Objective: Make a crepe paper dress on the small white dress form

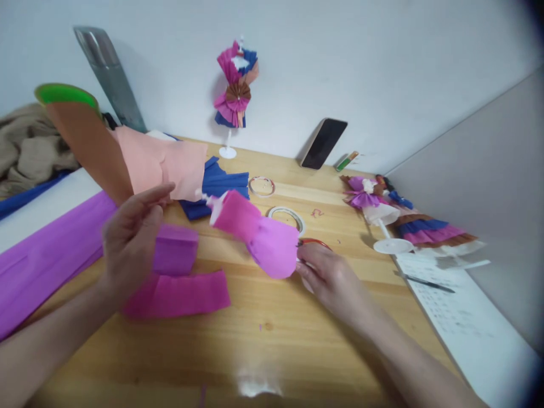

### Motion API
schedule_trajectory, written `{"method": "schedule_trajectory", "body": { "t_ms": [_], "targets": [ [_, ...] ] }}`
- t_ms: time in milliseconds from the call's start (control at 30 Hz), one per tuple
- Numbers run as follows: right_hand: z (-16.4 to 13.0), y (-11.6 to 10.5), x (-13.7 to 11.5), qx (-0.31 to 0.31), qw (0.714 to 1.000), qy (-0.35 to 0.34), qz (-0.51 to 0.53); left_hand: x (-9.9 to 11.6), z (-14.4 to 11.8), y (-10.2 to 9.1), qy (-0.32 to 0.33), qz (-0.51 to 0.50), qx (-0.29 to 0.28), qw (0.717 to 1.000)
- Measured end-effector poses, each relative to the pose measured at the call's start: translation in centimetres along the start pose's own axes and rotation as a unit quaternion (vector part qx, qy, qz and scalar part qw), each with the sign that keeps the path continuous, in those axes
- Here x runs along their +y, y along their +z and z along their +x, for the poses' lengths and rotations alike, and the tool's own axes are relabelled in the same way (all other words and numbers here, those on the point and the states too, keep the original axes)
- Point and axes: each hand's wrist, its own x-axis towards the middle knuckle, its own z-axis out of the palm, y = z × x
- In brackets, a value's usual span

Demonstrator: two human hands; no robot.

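A wooden table (263, 340) fills the view. Along its left edge lies a long violet crepe sheet (46, 255), with a brown sheet (93, 147) and a peach sheet (165, 161) propped behind it. At the right edge a white paper (459, 317) lies with a pen (427, 282) on it, and a dressed doll (395, 212) lies on its stand just beyond. A paper-dressed mannequin (237, 85) stands by the wall, a phone (323, 143) leaning near it. Blue pleated paper (216, 187) lies mid-table, two tape rolls (287, 216) beside it. A magenta strip (178, 294) lies flat under the left hand (130, 241), which pinches a small purple piece (175, 249). The right hand (329, 277) grips the edge of a pink paper dress (259, 233), held above the table between both hands, blocking the red scissors (313, 242) behind.
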Motion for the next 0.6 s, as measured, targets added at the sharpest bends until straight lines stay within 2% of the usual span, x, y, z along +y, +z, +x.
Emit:
{"method": "schedule_trajectory", "body": {
  "t_ms": [100, 200, 267, 333, 400, 467, 600],
  "targets": [
    [1.8, 0.9, -0.3, -0.013, 0.990, 0.013, 0.142, -0.4, 0.5, 0.5, -0.115, -0.076, -0.024, 0.990],
    [2.7, 2.7, -0.9, -0.062, 0.943, 0.047, 0.323, -0.4, 0.3, 1.4, -0.160, -0.125, -0.083, 0.976],
    [3.0, 4.2, -1.2, -0.112, 0.898, 0.066, 0.420, -0.1, 0.0, 2.0, -0.160, -0.146, -0.123, 0.969],
    [3.1, 5.7, -1.4, -0.133, 0.853, 0.088, 0.496, 0.3, -0.2, 2.4, -0.147, -0.160, -0.145, 0.965],
    [3.1, 6.7, -1.5, -0.154, 0.824, 0.103, 0.535, 0.7, -0.3, 2.6, -0.138, -0.164, -0.151, 0.965],
    [3.3, 7.3, -1.4, -0.157, 0.810, 0.107, 0.554, 1.2, -0.2, 2.5, -0.135, -0.160, -0.148, 0.967],
    [3.3, 7.7, -1.4, -0.136, 0.805, 0.107, 0.568, 2.3, 0.3, 2.3, -0.133, -0.141, -0.141, 0.971]
  ]
}}
